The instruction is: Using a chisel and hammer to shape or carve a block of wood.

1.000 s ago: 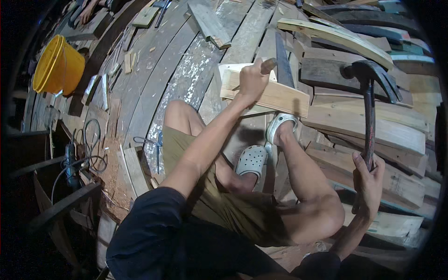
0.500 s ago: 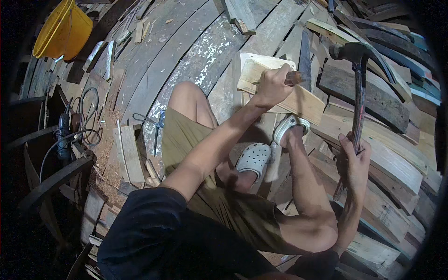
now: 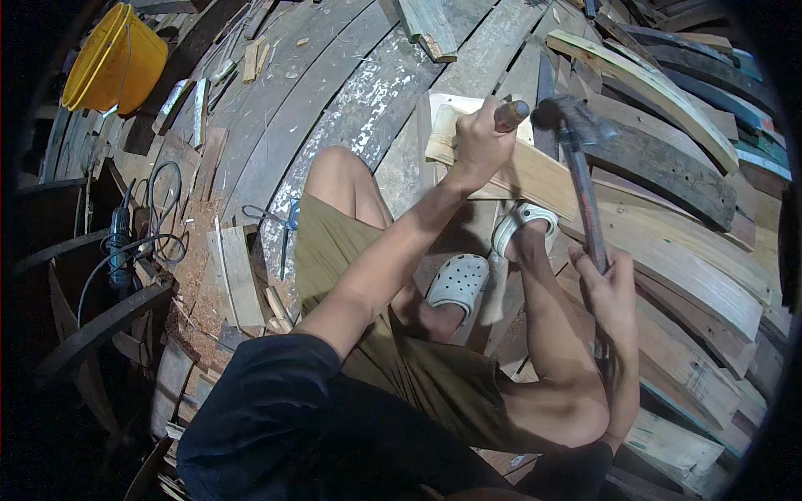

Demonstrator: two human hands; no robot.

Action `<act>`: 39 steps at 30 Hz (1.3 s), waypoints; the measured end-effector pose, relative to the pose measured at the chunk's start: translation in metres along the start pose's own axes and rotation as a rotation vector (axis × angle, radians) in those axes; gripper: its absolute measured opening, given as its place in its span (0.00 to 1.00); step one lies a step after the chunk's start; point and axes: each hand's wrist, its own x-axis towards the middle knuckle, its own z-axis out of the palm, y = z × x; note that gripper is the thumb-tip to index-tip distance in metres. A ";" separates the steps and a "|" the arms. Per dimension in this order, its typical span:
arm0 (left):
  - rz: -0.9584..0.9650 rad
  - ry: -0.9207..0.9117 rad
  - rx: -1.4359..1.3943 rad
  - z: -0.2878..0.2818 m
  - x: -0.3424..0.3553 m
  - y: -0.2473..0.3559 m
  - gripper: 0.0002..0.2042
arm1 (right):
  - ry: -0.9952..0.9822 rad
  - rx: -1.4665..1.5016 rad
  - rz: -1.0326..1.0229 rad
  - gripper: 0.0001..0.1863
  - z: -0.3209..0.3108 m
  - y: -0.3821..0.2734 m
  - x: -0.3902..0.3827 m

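Upright in my left hand [image 3: 484,150] is a chisel [image 3: 511,115], its brown handle end showing above my closed fingers; the blade is hidden below the fist. Under that hand lies a pale board [image 3: 539,182], slanting across another light piece of wood. My right hand [image 3: 608,288] grips the shaft of a claw hammer [image 3: 585,196]. Its dark head, slightly blurred, hangs in the air just right of the chisel handle, apart from it. One foot, in a white clog [image 3: 525,227], is by the board's near edge.
Stacked planks [image 3: 677,242] fill the right side. A yellow bucket [image 3: 117,63] stands at the far left. Below it are a corded power tool [image 3: 121,242] and sawdust [image 3: 196,275]. Worn floorboards [image 3: 334,108] run across the back, with a wood offcut [image 3: 426,29] on them.
My right hand has swung the hammer left, bringing its head close to the chisel handle. The left hand has shifted slightly left, still holding the chisel over the board.
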 end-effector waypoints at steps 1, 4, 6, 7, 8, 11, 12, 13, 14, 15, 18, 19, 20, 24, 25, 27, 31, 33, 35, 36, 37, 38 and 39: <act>-0.004 0.007 -0.018 0.003 0.000 0.003 0.09 | 0.012 -0.015 0.003 0.13 0.000 0.009 0.001; -0.009 -0.009 -0.005 -0.005 0.000 -0.001 0.09 | -0.027 0.137 0.091 0.11 0.013 0.036 0.006; 0.053 -0.043 0.026 -0.002 -0.002 0.002 0.09 | 0.094 0.229 0.126 0.10 0.000 0.000 -0.010; 0.074 -0.071 0.030 -0.001 -0.002 0.002 0.09 | 0.135 0.309 0.103 0.11 -0.007 -0.011 -0.015; 0.067 -0.071 0.032 -0.001 -0.003 0.001 0.09 | 0.130 0.402 0.044 0.13 -0.014 -0.015 -0.018; 0.107 -0.126 0.055 -0.005 -0.005 -0.002 0.11 | 0.130 0.509 -0.036 0.16 -0.015 -0.024 -0.019; 0.095 -0.118 0.037 -0.003 -0.005 -0.001 0.11 | 0.109 0.436 0.003 0.15 -0.013 -0.025 -0.017; 0.084 -0.110 0.019 0.001 -0.004 0.001 0.11 | 0.089 0.362 0.043 0.15 -0.011 -0.024 -0.016; 0.074 -0.105 0.025 0.007 -0.005 0.003 0.11 | 0.104 0.299 0.141 0.14 -0.010 -0.021 -0.019; 0.081 -0.100 0.039 0.004 -0.004 0.001 0.11 | 0.194 0.190 0.148 0.11 0.003 -0.012 -0.015; 0.107 -0.128 0.103 0.004 -0.007 0.000 0.11 | 0.052 0.195 0.213 0.14 0.001 -0.007 -0.013; 0.105 -0.126 0.105 0.004 -0.008 -0.001 0.11 | 0.050 0.193 0.212 0.14 -0.001 -0.013 -0.015; 0.121 -0.116 0.091 0.004 -0.008 -0.003 0.11 | 0.145 0.266 0.173 0.13 -0.003 -0.021 -0.019; 0.120 -0.116 0.052 -0.001 -0.006 -0.001 0.11 | 0.067 0.408 0.004 0.17 -0.015 -0.015 -0.016; 0.092 -0.106 0.044 -0.002 -0.005 -0.001 0.10 | 0.052 0.396 0.011 0.17 -0.010 -0.015 -0.013; 0.114 -0.086 0.060 -0.008 -0.004 -0.001 0.09 | 0.014 0.277 0.134 0.15 -0.001 -0.019 -0.008; 0.080 -0.122 0.061 -0.003 -0.004 0.009 0.09 | 0.049 0.183 0.136 0.13 -0.004 0.000 -0.008; 0.081 -0.100 -0.003 -0.003 -0.006 0.006 0.09 | 0.076 0.314 0.055 0.12 -0.010 -0.007 -0.012; 0.087 -0.092 0.020 -0.012 -0.007 -0.001 0.09 | -0.087 0.417 0.002 0.11 -0.017 0.001 -0.004; 0.073 -0.095 0.020 -0.009 -0.006 0.001 0.09 | -0.009 0.377 0.023 0.12 -0.012 -0.005 -0.008; 0.060 -0.096 0.021 -0.006 -0.005 0.003 0.09 | 0.067 0.335 0.042 0.14 -0.004 -0.011 -0.012; 0.055 -0.097 0.022 -0.003 -0.006 0.005 0.09 | 0.038 0.289 0.118 0.13 -0.003 -0.017 -0.013; 0.055 -0.085 0.034 -0.005 -0.006 0.004 0.09 | -0.042 0.201 0.156 0.11 -0.003 -0.011 -0.005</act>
